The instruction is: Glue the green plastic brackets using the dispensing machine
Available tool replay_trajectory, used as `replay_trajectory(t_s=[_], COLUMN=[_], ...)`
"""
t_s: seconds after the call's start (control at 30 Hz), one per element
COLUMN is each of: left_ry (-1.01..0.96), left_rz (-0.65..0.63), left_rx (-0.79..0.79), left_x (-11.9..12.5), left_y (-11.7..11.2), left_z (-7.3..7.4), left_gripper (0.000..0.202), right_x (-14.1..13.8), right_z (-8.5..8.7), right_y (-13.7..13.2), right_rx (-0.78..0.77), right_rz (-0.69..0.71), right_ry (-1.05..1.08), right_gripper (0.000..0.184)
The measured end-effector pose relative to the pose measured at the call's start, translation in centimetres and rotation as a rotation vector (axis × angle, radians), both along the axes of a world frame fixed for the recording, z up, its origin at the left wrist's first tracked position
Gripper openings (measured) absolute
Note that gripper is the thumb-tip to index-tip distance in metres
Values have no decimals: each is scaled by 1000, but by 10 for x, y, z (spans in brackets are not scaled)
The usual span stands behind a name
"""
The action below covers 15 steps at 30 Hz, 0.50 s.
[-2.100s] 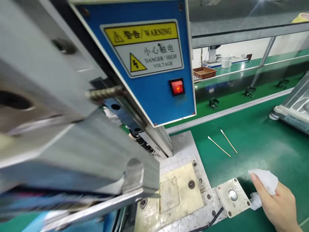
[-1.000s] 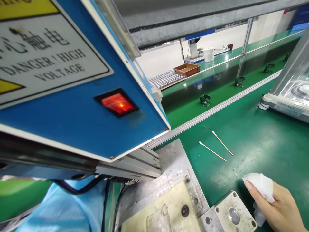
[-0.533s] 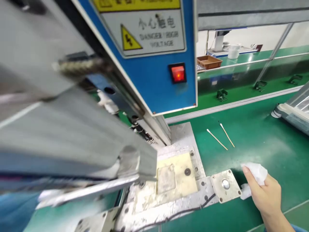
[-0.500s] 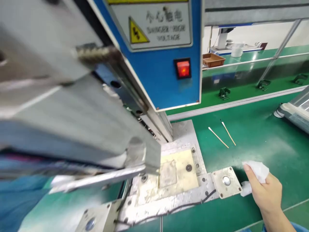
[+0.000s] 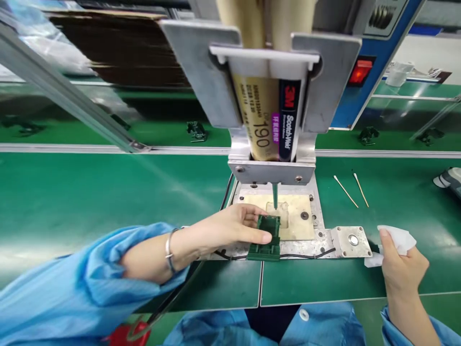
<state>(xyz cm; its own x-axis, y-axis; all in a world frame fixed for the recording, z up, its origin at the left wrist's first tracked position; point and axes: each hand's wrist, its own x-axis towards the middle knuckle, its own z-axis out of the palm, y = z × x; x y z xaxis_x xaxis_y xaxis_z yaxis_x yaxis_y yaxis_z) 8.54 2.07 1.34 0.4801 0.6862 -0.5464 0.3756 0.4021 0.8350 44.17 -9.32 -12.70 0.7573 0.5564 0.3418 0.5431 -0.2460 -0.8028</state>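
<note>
"How many things are held?"
"Two. The left hand grips one green part over the near edge of the metal base; the right hand is closed round one white wipe."
"And swabs?"
"Two, lying on the green table."

Brightly lit, glazed with pale glare on the green tabletop at left, dim around the brown cardboard at upper left, crisp at centre (enough to read the large label print), stretched and softer toward the edges.
</note>
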Motion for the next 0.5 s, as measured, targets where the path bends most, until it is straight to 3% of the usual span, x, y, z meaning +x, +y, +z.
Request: replay_trajectory(t_s=[0.2,0.3,0.4,0.5], left_ry=[-166,-181,-96,43], left_rz=[-91,-62,-45,-137], left_rx=[118,238,451,615], left_x=[15,14,12,11], left_y=[18,20,19,16], left_z=[-7,-12,-16,-20], left_gripper=[49,53,56,52], right_x=[-6,-7,-7,-6], right_z=[10,12,12,12], right_y=[5,5,6,6], right_rx=[48,38,25,40], right_rz=[-54,-52,-50,-34], right_ry=[80,89,79,57], right_gripper=[50,50,49,50])
